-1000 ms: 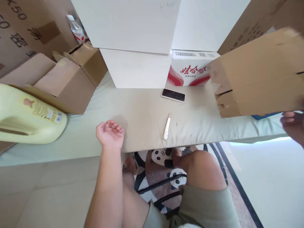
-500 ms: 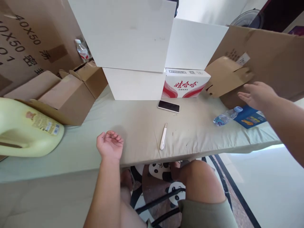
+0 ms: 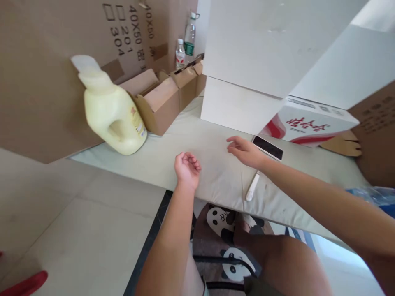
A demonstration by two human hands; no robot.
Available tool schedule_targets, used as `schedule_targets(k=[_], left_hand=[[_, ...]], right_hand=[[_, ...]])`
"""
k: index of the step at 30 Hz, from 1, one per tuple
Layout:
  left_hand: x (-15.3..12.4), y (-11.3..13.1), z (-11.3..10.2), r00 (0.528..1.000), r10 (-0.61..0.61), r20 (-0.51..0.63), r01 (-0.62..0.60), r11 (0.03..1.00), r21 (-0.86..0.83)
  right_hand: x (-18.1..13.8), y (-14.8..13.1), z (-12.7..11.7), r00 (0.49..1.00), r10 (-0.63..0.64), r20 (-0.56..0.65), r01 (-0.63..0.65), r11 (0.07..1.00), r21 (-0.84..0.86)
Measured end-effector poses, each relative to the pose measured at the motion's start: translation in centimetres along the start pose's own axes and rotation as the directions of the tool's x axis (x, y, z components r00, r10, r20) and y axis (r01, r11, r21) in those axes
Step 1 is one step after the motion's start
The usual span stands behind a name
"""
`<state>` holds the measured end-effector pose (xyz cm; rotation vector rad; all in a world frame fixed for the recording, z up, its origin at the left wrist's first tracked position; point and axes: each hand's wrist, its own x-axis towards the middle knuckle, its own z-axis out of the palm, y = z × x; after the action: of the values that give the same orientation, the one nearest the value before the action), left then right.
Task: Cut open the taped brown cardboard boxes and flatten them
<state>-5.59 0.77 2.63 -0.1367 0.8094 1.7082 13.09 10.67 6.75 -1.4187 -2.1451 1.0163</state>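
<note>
Palm up at the front of the cloth-covered table [image 3: 212, 164], my left hand [image 3: 187, 169] is empty, with its fingers loosely curled. My right hand [image 3: 245, 152] hovers over the table to its right, fingers stretched forward and holding nothing. Just behind my right wrist lies a phone [image 3: 268, 147] with a dark screen, partly covered by the arm. A slim white tool [image 3: 253, 188] rests near the table's front edge, its narrow far end close under my right forearm; its exact kind cannot be told.
A pale yellow jug [image 3: 108, 111] stands at the left beside open cardboard boxes [image 3: 166, 102]. Two plastic bottles [image 3: 180, 54] are behind them. White panels [image 3: 237, 102] and a red-and-white carton [image 3: 308, 123] line the back. A blue package [image 3: 387, 205] sits at far right.
The view has swung to the left. My right hand has come from the cardboard and bottle at the right to the middle, near the phone. My left hand keeps its curled pose.
</note>
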Motion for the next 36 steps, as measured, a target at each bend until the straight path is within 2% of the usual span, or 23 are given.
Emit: schedule_targets(k=[2,4,8,10,12,14,17,20,22,25,27,30,31,32,33,34,36], left_hand=[[0.1,0.2,-0.1,1.0,-0.001,0.011,0.001,1.0,-0.017],[0.1,0.5,0.0,1.0,-0.009,0.014,0.009,1.0,-0.02],[0.5,0.7,0.0,1.0,-0.019,-0.017,0.018,0.999,-0.043],[1.0,0.4,-0.1,1.0,-0.006,-0.02,0.005,0.999,-0.052],[1.4,0.0,-0.4,1.0,0.008,-0.012,-0.009,0.999,-0.051],[1.7,-0.2,-0.6,1.0,0.013,-0.01,-0.014,0.999,-0.047],[1.6,0.0,-0.7,1.0,0.0,-0.024,-0.001,0.999,-0.049],[1.2,0.8,-0.7,0.996,0.019,-0.086,-0.024,0.998,-0.062],[0.9,1.4,-1.0,0.976,0.095,-0.194,-0.113,0.99,-0.082],[0.8,2.2,-2.0,0.894,0.265,-0.361,-0.315,0.945,-0.085],[0.8,2.7,-2.8,0.83,0.385,-0.403,-0.436,0.899,-0.039],[0.9,3.0,-3.9,0.744,0.571,-0.346,-0.578,0.811,0.094],[1.0,2.9,-4.1,0.722,0.62,-0.306,-0.609,0.78,0.145],[1.0,2.7,-4.1,0.707,0.658,-0.259,-0.63,0.753,0.191],[0.9,2.5,-4.1,0.702,0.681,-0.206,-0.643,0.732,0.225],[0.9,2.2,-3.9,0.712,0.687,-0.143,-0.649,0.722,0.24],[0.7,1.5,-3.4,0.764,0.644,0.026,-0.635,0.746,0.2]], right_hand=[[3.3,-3.6,3.7,0.986,-0.145,0.078,0.155,0.979,-0.134],[6.1,-7.6,7.0,0.955,-0.271,0.117,0.29,0.937,-0.195],[10.8,-14.7,12.2,0.835,-0.521,0.178,0.55,0.804,-0.227],[12.9,-17.1,14.2,0.819,-0.542,0.189,0.574,0.778,-0.254],[14.5,-18.5,15.9,0.846,-0.508,0.159,0.532,0.801,-0.272],[15.5,-19.2,17.1,0.852,-0.51,0.116,0.522,0.814,-0.255],[15.8,-19.1,17.8,0.808,-0.585,0.071,0.585,0.783,-0.21],[15.1,-17.7,16.8,0.814,-0.581,-0.011,0.573,0.805,-0.151],[13.8,-15.9,15.0,0.832,-0.543,-0.116,0.538,0.84,-0.071],[9.3,-11.8,10.9,0.803,-0.509,-0.31,0.554,0.829,0.073],[4.6,-8.7,7.7,0.792,-0.459,-0.404,0.539,0.835,0.108],[-3.7,-4.4,3.2,0.703,-0.47,-0.534,0.534,0.845,-0.041],[-6.3,-3.2,2.1,0.681,-0.524,-0.512,0.528,0.836,-0.153],[-8.6,-2.2,1.2,0.72,-0.562,-0.407,0.51,0.826,-0.238],[-10.7,-1.2,0.6,0.724,-0.574,-0.382,0.515,0.819,-0.254],[-12.4,-0.4,0.1,0.714,-0.562,-0.419,0.502,0.827,-0.254],[-14.6,0.9,-0.1,0.735,-0.436,-0.52,0.381,0.899,-0.215]])
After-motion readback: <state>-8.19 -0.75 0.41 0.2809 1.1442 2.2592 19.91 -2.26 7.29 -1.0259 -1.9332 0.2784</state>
